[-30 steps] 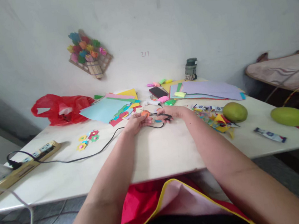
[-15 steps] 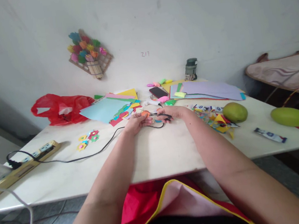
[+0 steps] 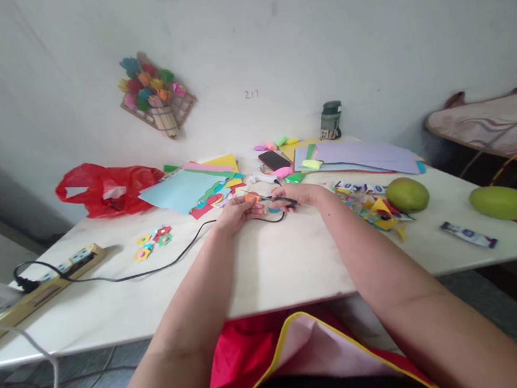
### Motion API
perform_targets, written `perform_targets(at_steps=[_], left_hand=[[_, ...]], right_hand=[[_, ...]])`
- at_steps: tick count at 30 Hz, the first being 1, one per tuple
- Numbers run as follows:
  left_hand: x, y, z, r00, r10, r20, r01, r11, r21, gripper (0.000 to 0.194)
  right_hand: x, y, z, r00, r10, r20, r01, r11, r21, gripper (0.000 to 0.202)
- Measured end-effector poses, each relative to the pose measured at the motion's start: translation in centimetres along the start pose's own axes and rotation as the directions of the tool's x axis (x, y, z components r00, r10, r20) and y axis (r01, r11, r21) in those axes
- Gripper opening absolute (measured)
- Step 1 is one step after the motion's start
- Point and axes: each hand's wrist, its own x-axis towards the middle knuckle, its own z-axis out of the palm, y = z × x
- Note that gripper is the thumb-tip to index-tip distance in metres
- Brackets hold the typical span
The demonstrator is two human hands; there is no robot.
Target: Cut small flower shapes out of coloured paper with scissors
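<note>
My left hand (image 3: pixel 241 212) is closed on a small piece of orange paper (image 3: pixel 252 196) near the middle of the table. Black-handled scissors (image 3: pixel 287 201) are in my right hand (image 3: pixel 297 196), their blades pointing left at the orange paper. Whether the blades touch the paper is too small to tell. Just behind my hands lie cut coloured paper scraps (image 3: pixel 215 200) and a white glue gun (image 3: pixel 263 178). To the left, several small paper flowers (image 3: pixel 163 235) rest on the table.
A black cord (image 3: pixel 155 272) runs from a power strip (image 3: pixel 57 273) across to my hands. A red plastic bag (image 3: pixel 108 189), paper sheets (image 3: pixel 356 153), a phone (image 3: pixel 274 160), a bottle (image 3: pixel 330 120), mangoes (image 3: pixel 407 194) and a tube (image 3: pixel 468 235) surround the work spot.
The scissors' handles look closer together than before. Both hands stay in nearly the same place; the whole view has shifted very slightly.
</note>
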Motion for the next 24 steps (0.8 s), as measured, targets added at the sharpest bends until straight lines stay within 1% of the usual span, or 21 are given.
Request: perform_targets(at_steps=[3,10,16,24], left_hand=[[-0.07,0.05,0.11,1.0,-0.004,-0.013,0.004,1.0,0.007,0.006],[-0.02,0.06,0.1,1.0,-0.004,-0.013,0.004,1.0,-0.002,0.009],[-0.01,0.03,0.05,1.0,0.001,-0.008,-0.001,1.0,-0.014,0.007],[-0.28,0.31,0.33,1.0,-0.009,-0.017,0.008,1.0,-0.003,0.007]], right_hand=[[-0.05,-0.05,-0.01,1.0,-0.009,0.029,0.009,1.0,-0.018,0.017],[-0.41,-0.47,0.1,1.0,-0.007,0.0,0.007,0.999,-0.047,0.016],[-0.69,-0.8,0.18,0.999,0.02,-0.035,-0.021,0.999,-0.027,0.012],[-0.37,-0.71,0.21,0.999,0.02,-0.035,-0.019,0.999,0.029,0.017]])
